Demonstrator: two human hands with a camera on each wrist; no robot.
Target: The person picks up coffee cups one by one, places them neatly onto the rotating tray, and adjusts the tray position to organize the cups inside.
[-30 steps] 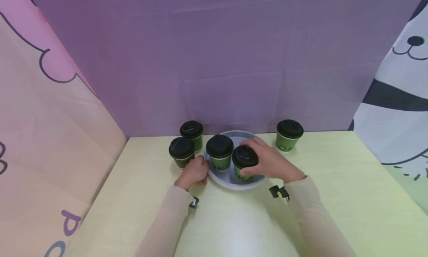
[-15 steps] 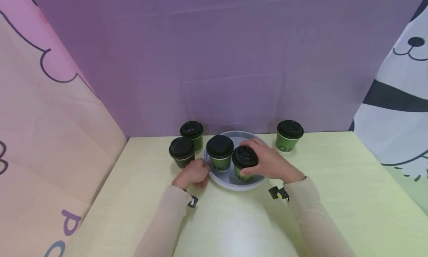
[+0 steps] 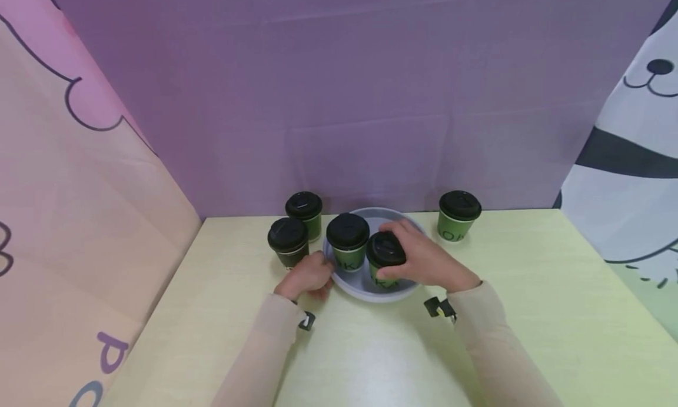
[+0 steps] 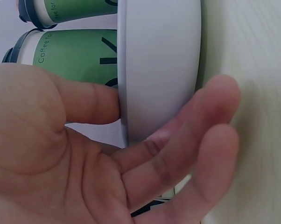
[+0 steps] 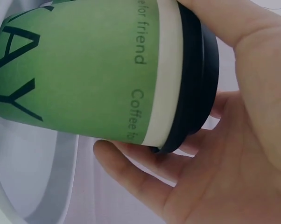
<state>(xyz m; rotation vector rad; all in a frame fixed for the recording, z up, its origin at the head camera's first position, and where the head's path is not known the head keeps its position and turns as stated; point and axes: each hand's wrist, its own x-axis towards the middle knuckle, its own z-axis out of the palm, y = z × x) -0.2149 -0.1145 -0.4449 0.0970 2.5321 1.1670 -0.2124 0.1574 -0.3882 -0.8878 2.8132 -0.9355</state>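
Observation:
A round pale grey tray [image 3: 371, 295] with a raised rim carries two green paper coffee cups with black lids. My left hand [image 3: 307, 274] holds the tray's left edge; in the left wrist view the thumb lies over the rim [image 4: 124, 70] and the fingers are on the outer side. My right hand [image 3: 424, 257] grips the right-hand coffee cup [image 3: 385, 272] around its lid, the thumb on the near side. In the right wrist view that cup [image 5: 84, 70] is upright on the tray. The other cup [image 3: 348, 257] stands close on its left, untouched.
Left of the tray, two more lidded cups stand close together, a front cup [image 3: 288, 242] beside my left hand and a back cup [image 3: 304, 210]. Another cup [image 3: 458, 216] stands at the back right. A purple cloth backdrop [image 3: 371, 101] rises behind the table [image 3: 360, 354].
Since the first frame, my left fingers have shifted slightly at the tray's edge. My right hand and its cup have moved very slightly left; the tray and other cups stay put.

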